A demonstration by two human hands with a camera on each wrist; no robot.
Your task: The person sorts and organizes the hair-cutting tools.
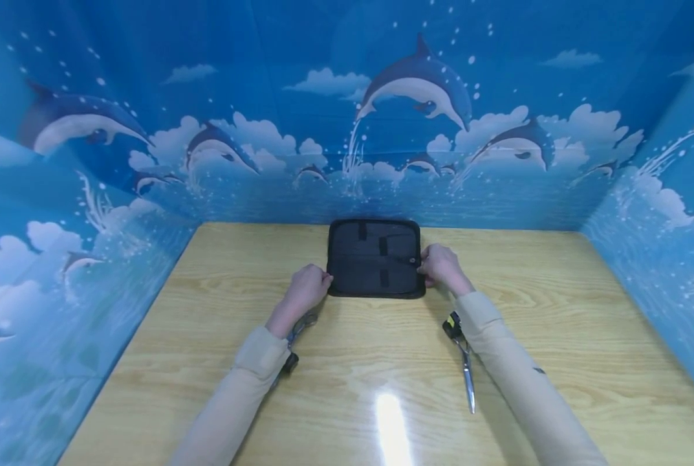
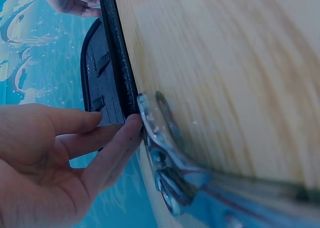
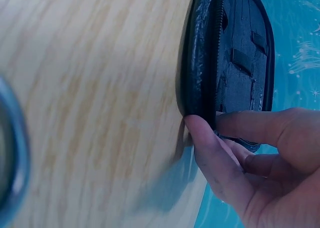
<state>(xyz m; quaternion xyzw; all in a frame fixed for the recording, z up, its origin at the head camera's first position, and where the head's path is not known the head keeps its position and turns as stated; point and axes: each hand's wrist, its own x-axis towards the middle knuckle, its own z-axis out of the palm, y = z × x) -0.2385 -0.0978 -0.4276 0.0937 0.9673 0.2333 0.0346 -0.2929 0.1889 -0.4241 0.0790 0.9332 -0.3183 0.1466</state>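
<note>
A black zippered case [image 1: 358,275] lies opened out at the back of the wooden table, its inside with small elastic loops facing up. My left hand [image 1: 307,288] pinches its left edge near the front corner. At the opposite side my right hand [image 1: 442,266] pinches the right edge between thumb and fingers. In the left wrist view the fingertips [image 2: 131,124] touch the case's zippered rim [image 2: 120,62]. The right wrist view shows the thumb [image 3: 212,143] against the corner of the case [image 3: 200,67].
Scissors [image 1: 469,382] lie beside the right forearm, with a black object with a yellow mark [image 1: 453,325] at their handles. Another metal tool [image 1: 306,321] lies partly hidden under the left forearm. A blue dolphin-print backdrop [image 1: 300,194] borders the table.
</note>
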